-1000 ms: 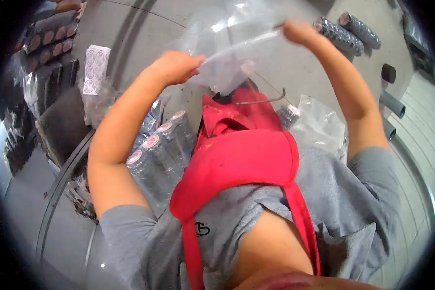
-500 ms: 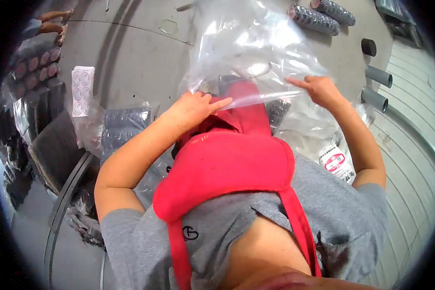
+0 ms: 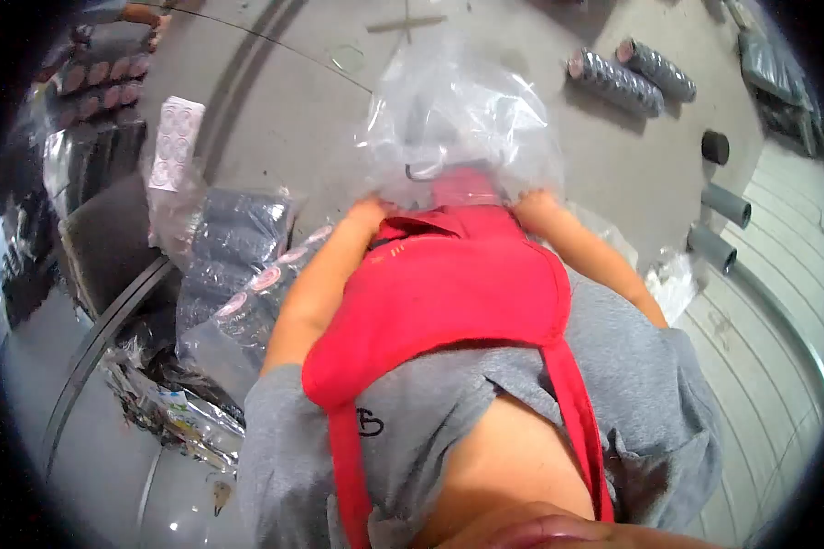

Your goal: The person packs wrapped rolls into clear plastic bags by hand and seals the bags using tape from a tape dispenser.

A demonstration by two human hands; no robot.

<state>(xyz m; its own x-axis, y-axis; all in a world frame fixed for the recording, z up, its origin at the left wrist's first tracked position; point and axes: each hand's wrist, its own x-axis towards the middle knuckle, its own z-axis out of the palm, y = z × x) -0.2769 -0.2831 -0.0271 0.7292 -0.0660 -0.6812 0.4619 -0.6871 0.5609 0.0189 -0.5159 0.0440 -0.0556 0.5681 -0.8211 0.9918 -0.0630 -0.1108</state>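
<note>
A clear plastic bag (image 3: 458, 110), glossy and wrinkled with bright highlights across its film, spreads puffed and rounded against the gray floor (image 3: 284, 110), its near edge overlapping the far end of the red apron (image 3: 444, 288), whose colour shows through the transparent sheet.

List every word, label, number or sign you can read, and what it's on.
"B": black mark on the grey shirt, probable reading.
Too small or blurred: round prints on the white sheet; pink labels on wrapped rolls; yellow marks on the red apron.
</note>
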